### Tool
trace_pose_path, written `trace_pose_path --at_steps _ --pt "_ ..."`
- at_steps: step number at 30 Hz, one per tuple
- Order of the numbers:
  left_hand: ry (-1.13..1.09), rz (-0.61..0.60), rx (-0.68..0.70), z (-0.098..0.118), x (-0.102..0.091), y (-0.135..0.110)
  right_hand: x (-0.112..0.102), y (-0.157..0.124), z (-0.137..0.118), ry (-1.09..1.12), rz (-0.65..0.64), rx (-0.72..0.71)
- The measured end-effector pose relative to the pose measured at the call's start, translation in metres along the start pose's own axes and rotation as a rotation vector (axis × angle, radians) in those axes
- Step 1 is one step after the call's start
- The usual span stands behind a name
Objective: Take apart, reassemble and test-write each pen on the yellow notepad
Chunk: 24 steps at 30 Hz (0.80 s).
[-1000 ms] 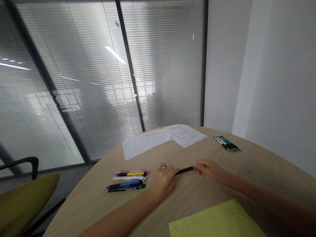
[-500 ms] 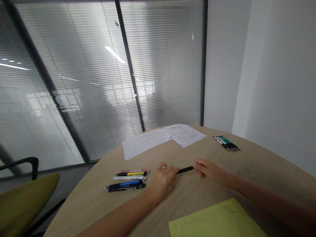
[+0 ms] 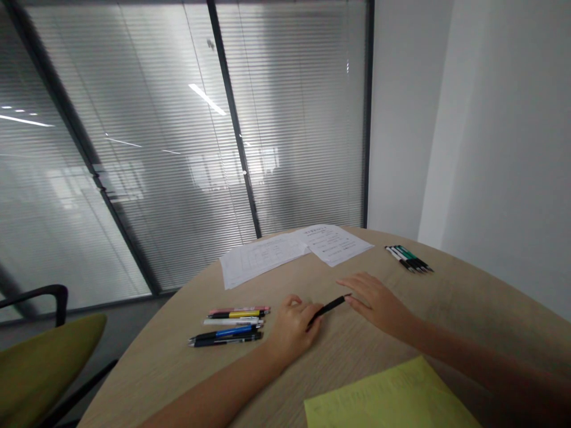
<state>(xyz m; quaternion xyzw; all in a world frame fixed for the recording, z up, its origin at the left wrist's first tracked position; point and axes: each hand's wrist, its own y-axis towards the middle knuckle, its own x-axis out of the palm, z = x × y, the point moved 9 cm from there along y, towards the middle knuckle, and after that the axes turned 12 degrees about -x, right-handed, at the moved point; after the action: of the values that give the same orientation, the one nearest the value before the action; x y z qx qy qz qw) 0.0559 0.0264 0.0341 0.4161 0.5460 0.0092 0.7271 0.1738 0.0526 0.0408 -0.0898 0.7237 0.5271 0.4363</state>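
Observation:
A slim black pen (image 3: 330, 306) slants up to the right, its near end in the fingers of my left hand (image 3: 292, 327), which is closed on it over the tabletop. At the pen's far end is my right hand (image 3: 377, 303), fingers stretched out and apart from the thumb. Its thumb is close to the pen's tip; whether they touch I cannot tell. Just left of my left hand lie several pens in a row, among them a yellow pen (image 3: 241, 313), a white pen (image 3: 232, 321), a blue pen (image 3: 234, 330) and a dark pen (image 3: 227, 340).
Printed papers (image 3: 263, 255) lie at the back of the round wooden table (image 3: 169, 356). Several green, white and black pens (image 3: 408, 260) are grouped at the back right. A yellow sheet (image 3: 383, 398) is near the front edge, and a green chair (image 3: 49, 356) stands left.
My right hand has let go of the pen's right end, its fingers opening and rising slightly. In my left hand, the pen has tilted more steeply, its far end higher.

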Motion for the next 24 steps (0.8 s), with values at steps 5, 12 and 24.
trace_pose_path --at_steps 5,12,24 --pt "0.001 -0.001 0.081 0.014 -0.004 -0.001 0.005 0.004 -0.054 -0.26 -0.064 -0.317" --pt "-0.085 0.044 -0.005 0.03 -0.011 0.0 0.002 0.0 -0.09 -0.388 -0.041 -0.563" --pt "0.22 -0.212 -0.212 0.036 -0.021 0.005 -0.003 0.004 -0.006 -0.115 -0.02 -0.11"
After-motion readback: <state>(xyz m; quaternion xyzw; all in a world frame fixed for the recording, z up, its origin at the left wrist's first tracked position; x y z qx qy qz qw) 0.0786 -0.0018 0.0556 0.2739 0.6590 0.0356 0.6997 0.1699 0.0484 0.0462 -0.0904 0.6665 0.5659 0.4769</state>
